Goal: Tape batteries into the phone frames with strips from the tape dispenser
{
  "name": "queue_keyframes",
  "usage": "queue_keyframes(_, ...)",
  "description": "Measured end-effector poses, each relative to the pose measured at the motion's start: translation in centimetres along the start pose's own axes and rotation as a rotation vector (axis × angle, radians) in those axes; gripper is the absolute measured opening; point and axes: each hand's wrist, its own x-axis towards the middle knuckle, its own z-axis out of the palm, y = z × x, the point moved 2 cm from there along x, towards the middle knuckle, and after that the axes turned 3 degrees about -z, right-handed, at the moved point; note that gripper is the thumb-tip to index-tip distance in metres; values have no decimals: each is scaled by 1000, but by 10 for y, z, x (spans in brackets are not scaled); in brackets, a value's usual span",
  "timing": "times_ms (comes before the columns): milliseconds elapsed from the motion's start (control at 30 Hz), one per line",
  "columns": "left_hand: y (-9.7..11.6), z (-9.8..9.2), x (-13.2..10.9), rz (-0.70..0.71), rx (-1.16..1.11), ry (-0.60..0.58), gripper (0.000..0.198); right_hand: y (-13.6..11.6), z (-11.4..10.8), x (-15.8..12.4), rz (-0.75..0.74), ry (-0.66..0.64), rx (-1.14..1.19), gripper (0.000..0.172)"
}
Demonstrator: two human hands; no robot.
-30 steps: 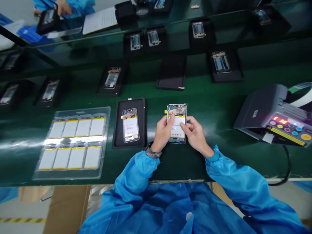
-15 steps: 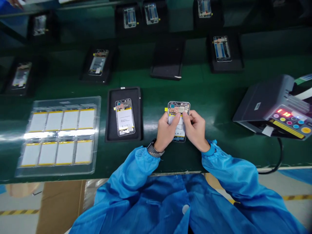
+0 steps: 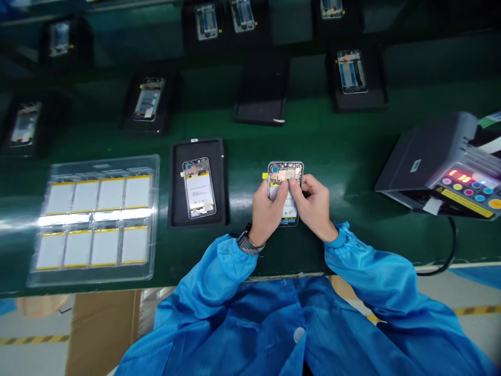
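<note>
An opened smartphone (image 3: 290, 208) with its circuit board and white battery showing lies between my hands, over the green bench. My left hand (image 3: 268, 208) grips its left edge, thumb resting near the top of the battery. From the other side my right hand (image 3: 315, 208) holds the phone, its thumb laid beside the left one. Both thumbs and fingers cover parts of the phone. A yellow tab (image 3: 265, 176) sticks out at the upper left edge. To the left, a second opened phone (image 3: 199, 188) rests slightly tilted in a black tray (image 3: 219, 209).
A clear plastic tray (image 3: 156, 219) with several white batteries (image 3: 138, 191) stands at the left. At the right is a grey tape dispenser-like machine (image 3: 426, 151) with a red display. Farther back, several black trays (image 3: 260, 99) stand on the bench, most bearing opened phones (image 3: 351, 73).
My right thumb has slid left, closer to my left thumb near the battery's top edge. The trays at the back have shifted slightly left in view. Both hands keep hold of the phone.
</note>
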Motion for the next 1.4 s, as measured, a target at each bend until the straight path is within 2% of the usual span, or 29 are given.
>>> queue_keyframes(333,1,-1,2,-14,-30,12,26,2,-1,-1,-11,-12,5,36)
queue_keyframes(600,2,-1,2,-29,53,64,16,-2,-1,-1,13,-5,41,41)
queue_keyframes(767,-1,-2,5,-46,45,45,18,-2,0,1,72,-5,96,46)
queue_keyframes(967,-2,-4,6,-18,-35,-46,28,-3,-2,0,77,-59,178,39)
queue_keyframes(1100,-3,-6,5,8,2,-2,24,-3,-2,0,55,-66,175,39)
queue_keyframes(1233,-3,-5,5,8,66,45,19,-4,-2,0,44,-44,144,46)
queue_keyframes(1400,-6,-3,7,-3,6,-9,25,-2,-1,0,81,-33,196,46)
